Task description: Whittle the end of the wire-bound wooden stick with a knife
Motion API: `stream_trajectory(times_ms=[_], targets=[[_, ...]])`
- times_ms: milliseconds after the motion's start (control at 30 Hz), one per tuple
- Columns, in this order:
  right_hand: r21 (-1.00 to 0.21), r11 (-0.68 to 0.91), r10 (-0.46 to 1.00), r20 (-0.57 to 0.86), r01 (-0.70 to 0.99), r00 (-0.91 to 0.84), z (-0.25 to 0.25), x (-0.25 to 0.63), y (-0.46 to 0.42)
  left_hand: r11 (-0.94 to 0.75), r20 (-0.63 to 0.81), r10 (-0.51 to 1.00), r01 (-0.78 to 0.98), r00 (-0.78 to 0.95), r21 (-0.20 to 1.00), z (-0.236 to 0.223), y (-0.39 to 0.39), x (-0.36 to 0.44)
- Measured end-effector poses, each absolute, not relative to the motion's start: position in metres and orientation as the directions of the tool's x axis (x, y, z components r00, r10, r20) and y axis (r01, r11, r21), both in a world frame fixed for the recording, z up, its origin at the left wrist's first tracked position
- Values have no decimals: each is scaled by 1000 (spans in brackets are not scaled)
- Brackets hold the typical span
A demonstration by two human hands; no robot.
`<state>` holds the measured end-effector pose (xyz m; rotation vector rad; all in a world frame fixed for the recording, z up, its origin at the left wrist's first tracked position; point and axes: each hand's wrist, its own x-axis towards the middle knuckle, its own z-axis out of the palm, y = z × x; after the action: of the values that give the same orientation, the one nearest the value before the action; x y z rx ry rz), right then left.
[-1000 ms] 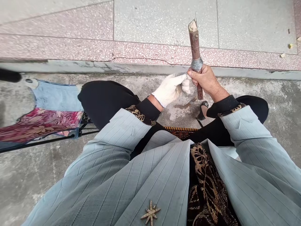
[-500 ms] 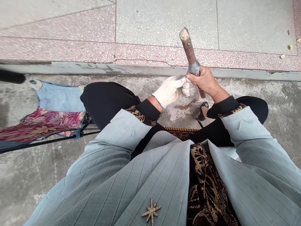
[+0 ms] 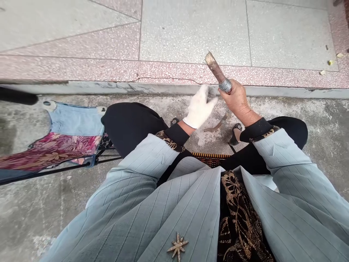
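Sitting low, you have your knees apart, and between them on the ground lies a small brown scrap (image 3: 214, 127), just below your hands in the middle of the frame. Your shoes (image 3: 235, 133) show beside it, one under each wrist. At the left of the frame stands a folding stool (image 3: 62, 140) with a blue and red flowered cloth seat, close to your left knee.

Your right hand (image 3: 237, 102) is closed around a wooden stick (image 3: 215, 68), which tilts to the upper left, its cut end toward the pink tiles. A coil of thin grey wire (image 3: 225, 85) sits on the stick, just above your thumb. Your left hand (image 3: 200, 106), in a white glove, is half open with the fingers spread; it is just beside the coil, and you cannot tell if it holds a wire end.

Below you is rough grey concrete (image 3: 321, 120). Across the upper part runs a low step (image 3: 109, 87), then a pink speckled band (image 3: 81, 69) and pale grey tiles (image 3: 191, 29).
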<state>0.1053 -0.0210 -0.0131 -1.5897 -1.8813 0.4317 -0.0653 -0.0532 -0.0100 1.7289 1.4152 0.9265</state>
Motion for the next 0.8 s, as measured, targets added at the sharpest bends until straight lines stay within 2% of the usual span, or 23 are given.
stream_trajectory(times_ms=[67,167,233,333,433,567,667,800], targets=[[-607,171,976,210,776,-51,-13,101,-22,-254,164,966,627,199,736,-8,-53,-66],[-643,114,983,181,757,6,-15,98,-20,-323,192,946,775,259,544,-4,-52,-66],[-680,60,989,141,730,49,-15,98,-18,-363,186,932,825,312,433,-3,-50,-66],[-722,-59,996,0,689,85,-10,100,-15,-430,198,902,841,384,328,-4,-46,-66],[-741,-184,983,-134,646,127,-3,101,-15,-459,216,886,845,411,274,-8,-43,-65],[-760,-283,959,-236,585,157,3,100,-17,-484,215,872,842,440,238,-13,-38,-63],[-768,-293,955,-256,569,147,3,100,-18,-485,198,872,845,448,226,-16,-36,-62],[-739,-234,971,-212,632,111,-1,100,-17,-457,154,889,855,431,247,-17,-34,-61]])
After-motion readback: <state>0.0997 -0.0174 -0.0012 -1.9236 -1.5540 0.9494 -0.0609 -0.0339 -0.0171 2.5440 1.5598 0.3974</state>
